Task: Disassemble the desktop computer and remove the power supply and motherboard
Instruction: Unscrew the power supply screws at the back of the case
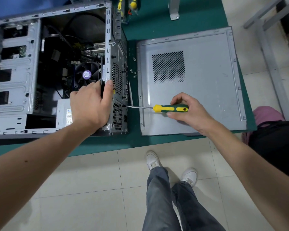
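An open grey computer case (pixel 15 64) lies on its side on the green mat. Inside it I see the motherboard with its CPU fan (pixel 87 75) and the grey power supply (pixel 63 114) at the near corner. My left hand (pixel 90 105) grips the rear edge of the case, thumb over the perforated back panel (pixel 118 112). My right hand (pixel 187 110) holds a yellow-and-green screwdriver (pixel 171 108). Its tip sits on a screw at the back panel beside the power supply vent.
The removed side panel (pixel 198 84) lies flat to the right of the case. Several loose screws (pixel 133 72) lie on the green mat (pixel 140 27) between case and panel. More screwdrivers (pixel 133 5) rest at the back. A metal frame (pixel 270 47) stands at the right.
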`<state>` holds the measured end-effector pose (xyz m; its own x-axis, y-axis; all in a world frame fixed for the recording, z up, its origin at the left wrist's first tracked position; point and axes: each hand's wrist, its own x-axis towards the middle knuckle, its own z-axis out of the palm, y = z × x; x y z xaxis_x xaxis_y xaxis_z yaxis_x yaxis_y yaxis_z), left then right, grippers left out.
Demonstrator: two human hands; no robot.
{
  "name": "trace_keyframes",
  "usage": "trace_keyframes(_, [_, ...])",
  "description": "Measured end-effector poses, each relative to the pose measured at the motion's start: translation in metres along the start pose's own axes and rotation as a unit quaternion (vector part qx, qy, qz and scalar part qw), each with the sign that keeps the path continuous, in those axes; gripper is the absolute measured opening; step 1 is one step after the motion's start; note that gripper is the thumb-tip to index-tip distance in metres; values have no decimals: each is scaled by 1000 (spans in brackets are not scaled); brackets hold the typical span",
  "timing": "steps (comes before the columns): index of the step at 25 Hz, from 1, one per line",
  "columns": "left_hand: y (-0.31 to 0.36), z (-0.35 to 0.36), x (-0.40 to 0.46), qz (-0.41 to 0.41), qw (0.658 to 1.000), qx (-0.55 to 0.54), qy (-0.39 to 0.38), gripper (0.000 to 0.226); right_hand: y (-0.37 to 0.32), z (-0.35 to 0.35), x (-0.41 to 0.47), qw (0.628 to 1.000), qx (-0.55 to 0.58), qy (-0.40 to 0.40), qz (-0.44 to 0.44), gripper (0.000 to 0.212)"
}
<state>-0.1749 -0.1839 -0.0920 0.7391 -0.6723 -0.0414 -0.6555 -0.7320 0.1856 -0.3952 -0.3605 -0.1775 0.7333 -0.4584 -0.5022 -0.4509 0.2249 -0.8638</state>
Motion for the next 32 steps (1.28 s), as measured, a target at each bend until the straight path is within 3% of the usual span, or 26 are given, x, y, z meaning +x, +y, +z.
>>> trace_keyframes(2, [-1,1,0,0,1000,3,-2,54,-8,-2,-2,995,-56,-37,67,23])
trace_keyframes(4, [0,1,0,0,1000,1,-2,54,-7,-3,-1,993,-116,-5,32,26])
trace_keyframes(6, [0,1,-1,0,1000,-1,0,54,-7,0,-2,998,-27,50,-40,8])
trace_keyframes(8, [0,1,-1,0,1000,-2,0,53,-5,4,-4,987,144,55,-34,27])
trace_keyframes(9, [0,1,-1,0,1000,-2,0,53,-3,4,-4,982,181,52,-7,25])
trace_keyframes(11, [0,1,-1,0,1000,-2,2,53,-8,4,-5,988,125,36,79,12])
trace_keyframes(13, [0,1,0,0,1000,-4,2,54,-7,2,-4,991,41,20,126,32])
trace_keyframes(15, [0,0,0,0,1000,-3,0,54,-6,2,-3,991,90,45,85,9])
trace_keyframes(18, [0,0,0,0,1000,0,0,54,-4,2,-5,984,171,39,25,33])
trace_keyframes(20, [0,1,0,1,1000,-2,0,53,-6,4,-5,991,112,32,58,10])
trace_keyframes(23, [-1,1,-1,-1,1000,-4,0,53,-8,5,-4,996,-16,43,81,20])
trace_keyframes(24, [0,1,-1,-2,1000,-4,0,53,-8,5,-5,997,15,58,55,8])
trace_keyframes(27, [0,1,0,0,1000,-3,1,53,-6,2,-6,982,185,32,14,32])
trace_keyframes(28, [0,1,-1,0,1000,-1,1,53,-8,3,-6,981,188,28,29,27])
trace_keyframes(29, [0,1,0,0,1000,0,0,53,-9,3,-4,987,152,24,52,12])
trace_keyframes(30, [0,1,0,-1,1000,0,0,53,-11,4,-4,992,93,23,85,10])
trace_keyframes(32, [0,1,0,-2,1000,0,-1,53,-12,4,-1,996,16,27,88,22])
